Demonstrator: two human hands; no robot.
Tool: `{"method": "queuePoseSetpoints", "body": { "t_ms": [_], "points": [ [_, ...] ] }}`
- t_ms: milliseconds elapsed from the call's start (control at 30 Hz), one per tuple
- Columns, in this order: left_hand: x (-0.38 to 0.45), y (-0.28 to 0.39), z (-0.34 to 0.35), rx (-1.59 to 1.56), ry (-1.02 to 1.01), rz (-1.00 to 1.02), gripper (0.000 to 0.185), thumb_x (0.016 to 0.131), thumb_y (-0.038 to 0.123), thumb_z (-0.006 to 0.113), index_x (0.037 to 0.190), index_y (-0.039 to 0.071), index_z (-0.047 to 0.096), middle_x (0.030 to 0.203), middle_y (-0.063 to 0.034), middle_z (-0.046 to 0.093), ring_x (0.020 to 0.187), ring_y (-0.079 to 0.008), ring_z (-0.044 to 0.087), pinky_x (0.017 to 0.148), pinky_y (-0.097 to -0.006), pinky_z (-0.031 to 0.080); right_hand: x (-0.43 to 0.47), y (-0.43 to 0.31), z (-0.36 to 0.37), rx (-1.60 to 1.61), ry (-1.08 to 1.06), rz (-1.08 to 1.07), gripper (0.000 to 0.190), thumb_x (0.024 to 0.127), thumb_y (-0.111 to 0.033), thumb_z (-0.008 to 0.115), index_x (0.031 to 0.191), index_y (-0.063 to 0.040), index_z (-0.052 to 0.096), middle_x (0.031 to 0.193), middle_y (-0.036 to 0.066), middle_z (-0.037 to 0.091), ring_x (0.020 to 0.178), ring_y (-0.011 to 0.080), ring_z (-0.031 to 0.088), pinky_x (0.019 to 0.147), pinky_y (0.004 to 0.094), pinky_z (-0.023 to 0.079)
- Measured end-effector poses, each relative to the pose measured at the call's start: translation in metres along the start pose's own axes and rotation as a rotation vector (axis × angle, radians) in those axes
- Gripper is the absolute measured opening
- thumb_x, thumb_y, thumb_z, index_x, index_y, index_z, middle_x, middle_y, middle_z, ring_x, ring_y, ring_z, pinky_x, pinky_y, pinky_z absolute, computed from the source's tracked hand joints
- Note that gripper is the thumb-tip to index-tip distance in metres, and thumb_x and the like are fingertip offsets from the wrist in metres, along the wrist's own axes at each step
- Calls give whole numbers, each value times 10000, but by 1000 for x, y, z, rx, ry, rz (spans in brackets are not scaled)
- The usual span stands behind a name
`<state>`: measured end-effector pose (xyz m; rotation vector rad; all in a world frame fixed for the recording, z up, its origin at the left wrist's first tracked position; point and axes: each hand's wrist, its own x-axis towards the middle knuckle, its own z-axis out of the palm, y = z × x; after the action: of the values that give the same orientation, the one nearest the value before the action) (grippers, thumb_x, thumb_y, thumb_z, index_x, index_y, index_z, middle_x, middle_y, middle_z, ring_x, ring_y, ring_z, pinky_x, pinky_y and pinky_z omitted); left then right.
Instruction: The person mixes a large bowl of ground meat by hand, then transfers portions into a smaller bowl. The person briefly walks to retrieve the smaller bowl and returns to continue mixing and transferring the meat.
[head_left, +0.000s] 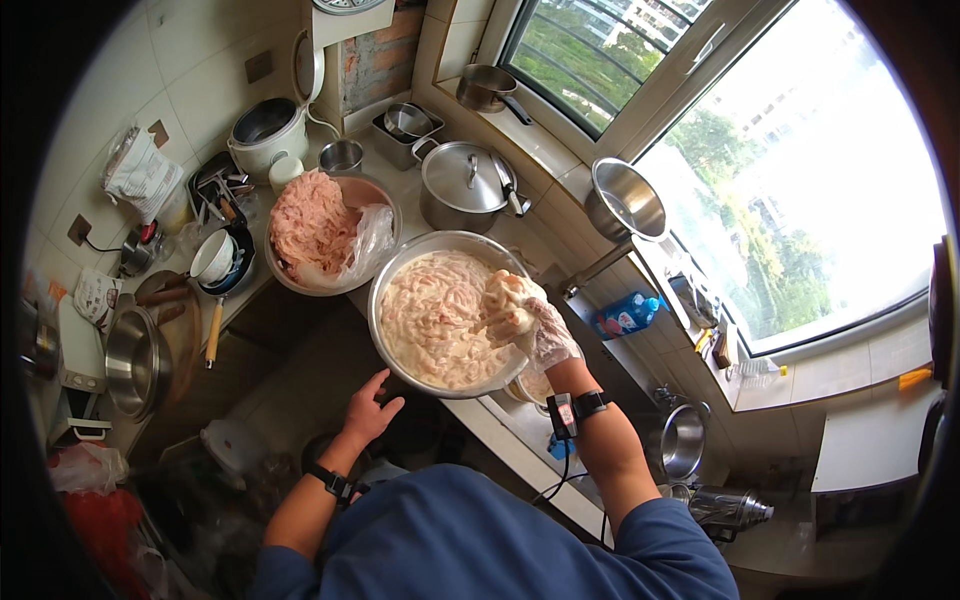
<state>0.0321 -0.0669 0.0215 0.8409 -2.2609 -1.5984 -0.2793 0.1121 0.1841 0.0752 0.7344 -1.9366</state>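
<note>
A large steel bowl (377, 346) stands before me on the counter's edge, full of raw meat strips (442, 315) in a pale, wet coating. Over its right side, my right hand (536, 322) wears a clear plastic glove smeared with the coating and grips a clump of the strips. My left hand (371, 412) is bare, just off the bowl's lower left rim, fingers apart and holding nothing. Behind and left, another bowl (397, 225) holds a heap of pink raw meat (311, 221) and a crumpled clear plastic bag (373, 238).
A lidded steel pot (457, 180) with a knife (510, 187) on top stands behind. An open rice cooker (270, 135) is at the back left. A pan's wooden handle (215, 334) juts over the left counter edge. A blue bottle (628, 315) lies by the window wall.
</note>
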Motion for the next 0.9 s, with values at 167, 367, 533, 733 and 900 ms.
{"method": "queuePoseSetpoints", "body": {
  "t_ms": [167,367,533,733,900],
  "points": [
    [2,-1,-2,-8,-11,5,708,838,240,826,1470,77,551,1120,-205,707,747,-144,676,698,-304,571,12,-3,-29,193,-235,5,480,937,-84,567,1404,4,499,1258,224,623,911,332,688,745,396,621],
    [-9,3,-12,17,-30,-106,695,836,266,811,1441,36,557,1327,-163,673,1028,-276,698,766,-358,582,21,-1,-57,62,-133,-33,473,939,-89,587,1396,7,506,1312,219,605,1041,336,665,807,421,613],
    [-15,6,-14,29,-25,-119,701,835,265,809,1446,38,552,1331,-164,671,1018,-278,699,768,-360,582,25,0,-67,115,-224,-12,517,934,-113,606,1420,12,479,1342,224,591,1101,349,649,869,447,598],
    [-22,1,-12,7,10,-135,699,835,259,809,1448,43,551,1337,-161,669,1017,-271,698,772,-360,581,18,-7,-54,63,-111,-85,568,929,-127,619,1451,12,443,1361,228,580,1118,360,646,910,464,587],
    [-28,-1,-7,-7,21,-165,697,836,252,807,1450,43,551,1340,-157,670,1014,-262,696,770,-355,578,-3,-22,-34,14,-36,-176,612,925,-138,629,1477,12,413,1377,231,572,1133,369,644,945,478,577]
  ]
}}
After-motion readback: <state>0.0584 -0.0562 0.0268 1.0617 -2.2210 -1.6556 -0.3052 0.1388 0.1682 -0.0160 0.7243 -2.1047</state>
